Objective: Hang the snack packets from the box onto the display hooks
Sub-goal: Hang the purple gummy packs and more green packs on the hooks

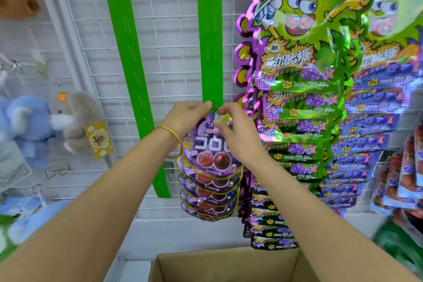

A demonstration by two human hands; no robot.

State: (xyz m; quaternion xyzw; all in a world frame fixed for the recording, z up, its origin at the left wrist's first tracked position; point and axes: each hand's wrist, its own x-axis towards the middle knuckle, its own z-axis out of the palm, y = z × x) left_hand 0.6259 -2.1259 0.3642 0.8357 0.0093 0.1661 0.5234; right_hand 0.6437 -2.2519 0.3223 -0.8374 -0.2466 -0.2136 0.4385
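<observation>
**Grape gummy packet at strip clip**

Packet [211, 153] is up against green strip [209, 41], just above hung packets [209, 192]. L hand [185, 119] grips its upper-left edge, thumb by strip. R hand [235, 137] pinches the top tab. Prob. light, floppy, slick foil, so hold near hang-hole, not belly. Print faces cam, top up, long axis approx. vertical w/ slight tilt. Box [229, 263] below.

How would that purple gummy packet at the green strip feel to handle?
Probably light and floppy: the purple packet hangs from the right hand's pinch by the green strip. Its glossy film looks slippery. Flat, so unlikely to roll.
</observation>
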